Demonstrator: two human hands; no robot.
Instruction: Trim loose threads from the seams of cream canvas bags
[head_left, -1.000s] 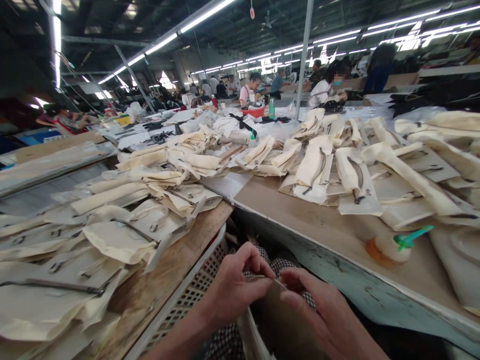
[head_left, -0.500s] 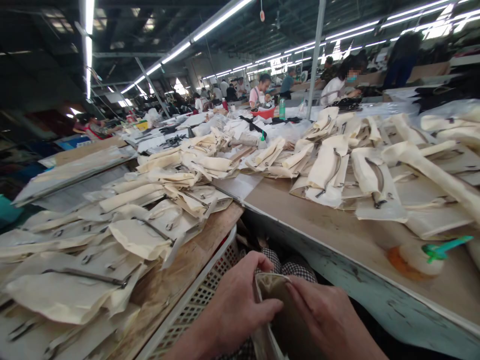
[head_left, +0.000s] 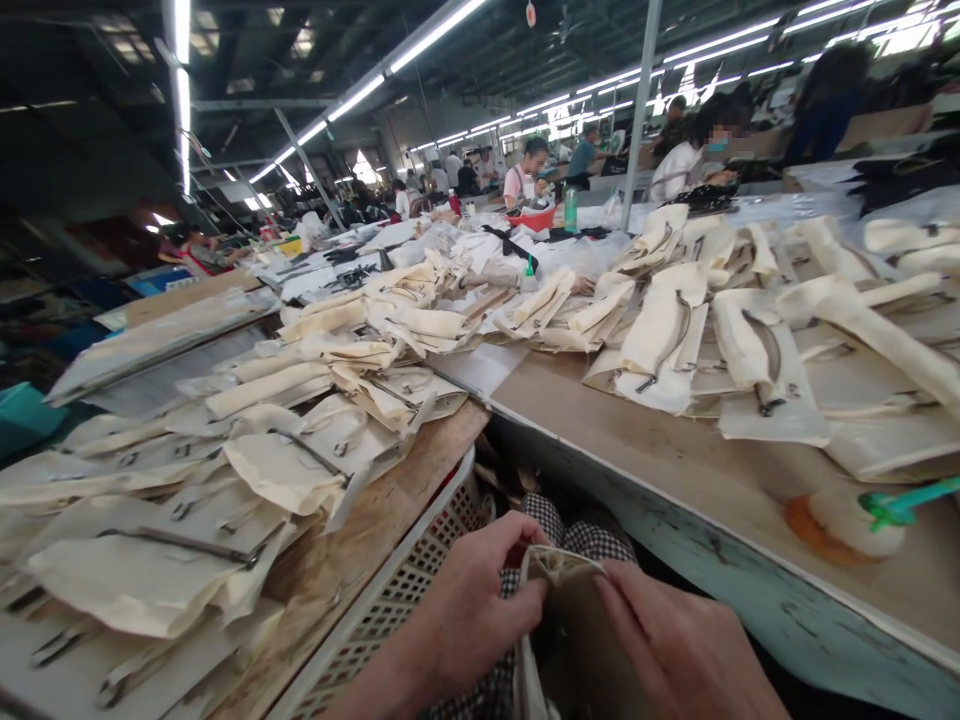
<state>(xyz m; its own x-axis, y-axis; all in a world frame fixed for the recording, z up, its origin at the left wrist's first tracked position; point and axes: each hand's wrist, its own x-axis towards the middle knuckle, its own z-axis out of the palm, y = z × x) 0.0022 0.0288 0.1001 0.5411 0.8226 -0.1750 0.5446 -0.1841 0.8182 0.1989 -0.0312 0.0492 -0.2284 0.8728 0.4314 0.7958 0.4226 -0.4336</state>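
Note:
Low in the picture, over my lap, my left hand [head_left: 469, 610] pinches the left rim of a small brownish fabric pouch [head_left: 574, 625]. Its fingers are closed on the cloth edge. My right hand [head_left: 679, 650] lies against the pouch's right side with fingers curled on it, and the pouch's mouth is held open between the two hands. Checked fabric shows just behind the pouch. Cream fabric pieces with dark zippers [head_left: 285, 470] lie piled on the wooden bench to the left.
A white perforated plastic crate [head_left: 397, 600] sits beside my left wrist. A long worktable [head_left: 675, 470] on the right carries more cream pieces [head_left: 667, 330] and a glue bottle with a green nozzle [head_left: 862, 510]. Several people work at far tables.
The thin folded piece pinched between both hands has opened into a pouch with its mouth spread. The camera view has drifted left and the hands sit slightly lower.

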